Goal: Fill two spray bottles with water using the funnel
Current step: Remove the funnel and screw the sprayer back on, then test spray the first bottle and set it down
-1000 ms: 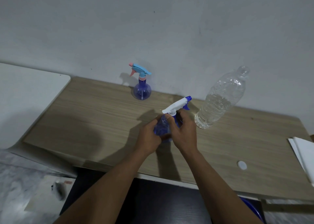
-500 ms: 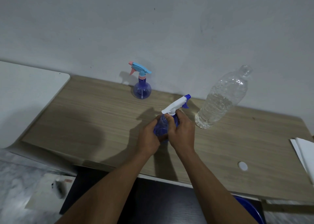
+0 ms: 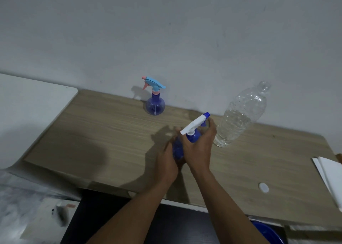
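Observation:
A blue spray bottle (image 3: 178,148) stands on the wooden table (image 3: 103,142) in front of me. My left hand (image 3: 167,163) grips its round body. My right hand (image 3: 200,147) holds the white trigger head (image 3: 194,126) with its blue collar, which is tilted and raised a little off the body. A second blue spray bottle (image 3: 155,103) with a light-blue and pink head stands near the wall. An uncapped clear water bottle (image 3: 238,117), partly full, stands to the right. No funnel is in view.
A white bottle cap (image 3: 263,187) lies on the table at the front right. White folded paper (image 3: 331,175) lies at the right edge. A white surface (image 3: 27,103) adjoins the table on the left. Something blue (image 3: 266,232) shows under the front edge.
My right hand has turned and lifted the white trigger head, so its blue collar now shows above the bottle body. My left hand stays on the body.

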### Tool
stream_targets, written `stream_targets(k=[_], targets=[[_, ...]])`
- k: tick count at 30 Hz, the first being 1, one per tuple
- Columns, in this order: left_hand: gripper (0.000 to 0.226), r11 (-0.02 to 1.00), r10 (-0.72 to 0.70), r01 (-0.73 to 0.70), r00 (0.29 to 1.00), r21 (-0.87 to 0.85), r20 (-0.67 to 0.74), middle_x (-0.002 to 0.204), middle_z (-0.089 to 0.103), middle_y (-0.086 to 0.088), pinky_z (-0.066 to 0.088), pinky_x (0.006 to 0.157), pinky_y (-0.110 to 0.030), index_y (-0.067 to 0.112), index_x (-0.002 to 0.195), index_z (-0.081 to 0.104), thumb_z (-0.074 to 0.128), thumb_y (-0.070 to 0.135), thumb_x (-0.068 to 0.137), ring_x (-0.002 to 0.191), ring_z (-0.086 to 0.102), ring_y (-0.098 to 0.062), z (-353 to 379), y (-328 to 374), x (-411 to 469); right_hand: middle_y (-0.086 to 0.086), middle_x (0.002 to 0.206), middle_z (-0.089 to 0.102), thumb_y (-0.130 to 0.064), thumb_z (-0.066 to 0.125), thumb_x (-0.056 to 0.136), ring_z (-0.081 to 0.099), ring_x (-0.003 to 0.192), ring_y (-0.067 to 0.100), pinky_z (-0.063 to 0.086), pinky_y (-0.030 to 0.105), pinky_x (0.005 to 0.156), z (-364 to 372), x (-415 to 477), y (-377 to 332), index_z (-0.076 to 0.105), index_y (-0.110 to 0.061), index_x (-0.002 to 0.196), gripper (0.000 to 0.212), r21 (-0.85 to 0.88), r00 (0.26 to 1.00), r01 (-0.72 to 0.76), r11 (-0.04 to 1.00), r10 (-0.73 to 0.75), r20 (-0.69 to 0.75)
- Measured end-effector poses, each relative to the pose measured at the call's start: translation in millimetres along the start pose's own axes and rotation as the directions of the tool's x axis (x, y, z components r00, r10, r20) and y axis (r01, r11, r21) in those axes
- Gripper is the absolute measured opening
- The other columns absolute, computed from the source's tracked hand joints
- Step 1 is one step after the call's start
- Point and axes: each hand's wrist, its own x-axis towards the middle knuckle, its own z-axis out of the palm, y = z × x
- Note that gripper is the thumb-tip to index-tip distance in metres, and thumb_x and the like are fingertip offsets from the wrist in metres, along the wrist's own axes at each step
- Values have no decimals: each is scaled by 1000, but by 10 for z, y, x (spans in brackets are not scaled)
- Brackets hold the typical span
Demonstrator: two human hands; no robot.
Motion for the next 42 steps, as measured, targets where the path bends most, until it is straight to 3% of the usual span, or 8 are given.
stream_targets(k=[3,7,11,15,26,32,36,42], targets=[[46,996,56,-60,996,59,72,138,53,-11,39,80,-3,6,142,47,57,5,96,113,58,-19,-11,52,-67,-10,114,52,-5,73,85,57,100,4,43,2,76,-4,123,-48,36,-35,132,67,-38,997,42,998,-39,67],[50,991,-30,-3,972,136,235,131,60,3,43,100,-23,21,134,56,71,31,88,116,57,-13,-223,106,-134,-4,87,56,-10,59,96,58,74,11,44,28,64,12,163,-117,38,-24,119,35,-140,999,46,989,-42,32],[53,974,58,-63,998,216,30,112,70,3,52,89,-30,19,120,68,63,55,81,96,66,-14,-752,83,-277,-5,82,61,-42,57,98,66,76,17,56,46,74,13,123,-180,47,-44,100,11,-150,986,39,988,-13,167],[51,871,-10,-12,999,492,41,123,67,-4,44,93,-29,18,130,61,62,48,89,114,62,-23,-1384,15,-319,-5,81,65,-36,62,94,71,75,28,59,43,73,20,-77,-382,56,-28,112,21,-203,925,19,979,60,375],[53,739,-161,159,985,655,-57,134,60,-11,47,100,-39,16,138,54,60,44,94,123,56,-28,-2160,-59,-601,2,75,61,-37,62,84,69,51,25,48,34,59,67,-766,-762,60,-11,90,27,-413,665,-3,911,310,679],[53,717,-186,180,980,673,-65,133,60,-9,48,97,-38,18,140,51,60,43,94,121,57,-27,-2209,27,-715,12,81,72,-47,59,75,73,72,36,57,46,68,37,-909,-783,63,-11,81,37,-453,676,11,892,327,660],[53,725,-202,189,978,663,-59,133,60,-8,48,98,-38,18,140,51,59,42,94,120,57,-27,-2216,41,-756,13,68,68,-40,58,64,64,54,32,51,41,55,7,-890,-718,63,-5,82,40,-430,695,-59,901,346,630],[51,737,-222,208,973,643,-60,135,59,-9,48,99,-38,19,141,51,59,40,95,120,58,-26,-2217,18,-788,8,83,68,-46,68,80,69,60,29,60,47,71,-49,-884,-755,64,-9,83,38,-367,662,-118,923,348,663]])
